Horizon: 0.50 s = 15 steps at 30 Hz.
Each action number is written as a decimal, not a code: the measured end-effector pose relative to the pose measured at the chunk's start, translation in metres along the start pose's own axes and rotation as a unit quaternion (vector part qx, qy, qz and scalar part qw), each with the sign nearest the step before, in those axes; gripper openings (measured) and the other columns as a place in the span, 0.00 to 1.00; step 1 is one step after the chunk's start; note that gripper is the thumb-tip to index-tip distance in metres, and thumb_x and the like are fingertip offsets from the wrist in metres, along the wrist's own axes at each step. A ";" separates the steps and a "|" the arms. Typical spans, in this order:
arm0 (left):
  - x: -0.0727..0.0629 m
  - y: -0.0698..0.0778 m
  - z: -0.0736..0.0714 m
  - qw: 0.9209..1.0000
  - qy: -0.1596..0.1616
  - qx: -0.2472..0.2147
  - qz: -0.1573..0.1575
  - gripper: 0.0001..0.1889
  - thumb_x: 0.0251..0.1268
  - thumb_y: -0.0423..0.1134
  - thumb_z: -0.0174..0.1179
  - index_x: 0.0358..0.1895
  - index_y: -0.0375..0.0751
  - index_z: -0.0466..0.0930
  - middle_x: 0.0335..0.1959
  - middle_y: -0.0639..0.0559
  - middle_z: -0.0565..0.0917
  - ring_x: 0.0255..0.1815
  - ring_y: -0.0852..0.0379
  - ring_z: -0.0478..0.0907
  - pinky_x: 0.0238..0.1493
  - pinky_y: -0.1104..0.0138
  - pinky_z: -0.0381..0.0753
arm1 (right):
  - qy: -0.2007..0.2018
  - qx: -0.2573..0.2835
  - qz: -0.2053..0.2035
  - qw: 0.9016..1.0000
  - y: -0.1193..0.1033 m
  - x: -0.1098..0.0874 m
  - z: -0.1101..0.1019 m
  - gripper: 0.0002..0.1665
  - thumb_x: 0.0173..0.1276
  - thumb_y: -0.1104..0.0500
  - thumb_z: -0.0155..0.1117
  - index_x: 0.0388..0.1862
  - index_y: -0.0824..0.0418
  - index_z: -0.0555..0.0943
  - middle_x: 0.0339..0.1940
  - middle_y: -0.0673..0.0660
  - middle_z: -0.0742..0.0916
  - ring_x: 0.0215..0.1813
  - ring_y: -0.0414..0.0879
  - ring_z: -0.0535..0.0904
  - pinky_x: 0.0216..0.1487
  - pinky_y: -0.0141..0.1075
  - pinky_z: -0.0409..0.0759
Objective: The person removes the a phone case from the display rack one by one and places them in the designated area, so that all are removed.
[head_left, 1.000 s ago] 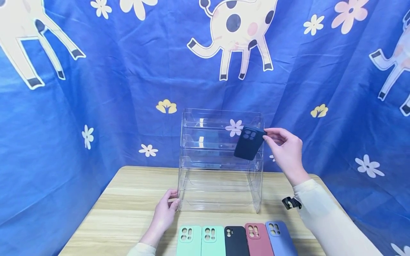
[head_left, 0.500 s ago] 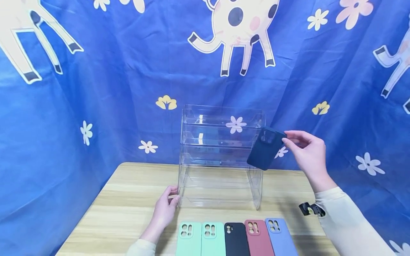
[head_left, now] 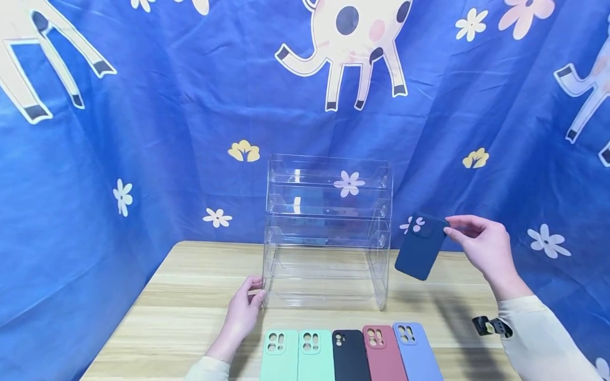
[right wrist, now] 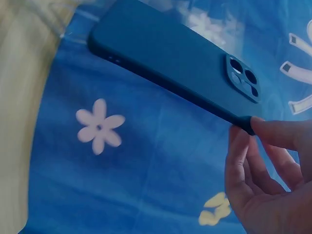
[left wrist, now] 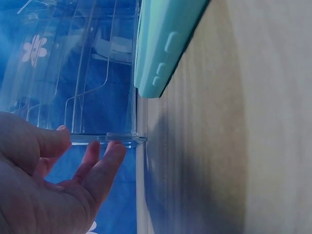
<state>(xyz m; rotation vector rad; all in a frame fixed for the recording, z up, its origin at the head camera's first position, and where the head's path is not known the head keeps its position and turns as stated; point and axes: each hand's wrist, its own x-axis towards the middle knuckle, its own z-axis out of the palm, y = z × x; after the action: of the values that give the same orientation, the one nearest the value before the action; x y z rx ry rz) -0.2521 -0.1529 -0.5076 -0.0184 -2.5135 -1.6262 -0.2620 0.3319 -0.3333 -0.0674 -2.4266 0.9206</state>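
Observation:
A dark blue phone case (head_left: 423, 247) hangs in the air right of the clear plastic rack (head_left: 329, 210), tilted, its camera cutouts near the top. My right hand (head_left: 487, 248) pinches it by one upper corner between thumb and fingertips; the right wrist view shows the case (right wrist: 161, 61) stretching away from that hand (right wrist: 273, 175). At the rack's lower left, my left hand (head_left: 243, 309) rests its thumb and loosely bent fingertips against the side panel. The left wrist view has these fingertips (left wrist: 114, 148) right at the panel's edge.
Along the table's near side lie two mint cases (head_left: 281, 365) (head_left: 316, 365), a black case (head_left: 351, 357), a red case (head_left: 385, 354) and a periwinkle case (head_left: 419, 354). A blue patterned curtain (head_left: 190, 132) hangs behind the wooden table (head_left: 200, 270).
My right hand has carried the dark blue case from in front of the rack's upper right side, rightward and down, to beside the rack. The left hand has stayed at the rack's side.

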 end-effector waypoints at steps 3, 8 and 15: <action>0.001 0.000 0.001 1.000 -0.001 -0.001 0.001 0.17 0.75 0.27 0.55 0.63 0.34 0.74 0.62 0.32 0.80 0.56 0.35 0.85 0.49 0.59 0.92 | -0.020 -0.021 0.009 1.000 0.015 -0.005 -0.004 0.18 0.68 0.48 0.74 0.52 0.55 0.90 0.40 0.49 0.93 0.33 0.19 0.79 0.31 0.22 0.78; 0.001 -0.001 0.003 1.000 -0.003 -0.004 -0.002 0.16 0.76 0.27 0.54 0.63 0.34 0.74 0.62 0.32 0.80 0.56 0.35 0.84 0.49 0.59 0.92 | -0.050 -0.043 0.018 0.998 0.040 -0.016 -0.009 0.18 0.67 0.50 0.75 0.51 0.57 0.89 0.40 0.56 0.93 0.33 0.21 0.79 0.29 0.25 0.77; 0.002 -0.001 0.000 1.000 -0.005 0.003 -0.003 0.16 0.77 0.28 0.54 0.64 0.34 0.74 0.63 0.32 0.80 0.57 0.35 0.84 0.51 0.56 0.91 | -0.130 -0.040 0.041 0.990 0.073 -0.028 -0.010 0.17 0.68 0.55 0.74 0.52 0.63 0.88 0.40 0.59 0.93 0.32 0.29 0.83 0.28 0.31 0.83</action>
<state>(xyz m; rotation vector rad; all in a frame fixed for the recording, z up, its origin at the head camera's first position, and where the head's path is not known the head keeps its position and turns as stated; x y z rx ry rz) -0.2545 -0.1530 -0.5083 -0.0172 -2.5280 -1.6241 -0.2430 0.3876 -0.3865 -0.0825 -2.7197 0.9170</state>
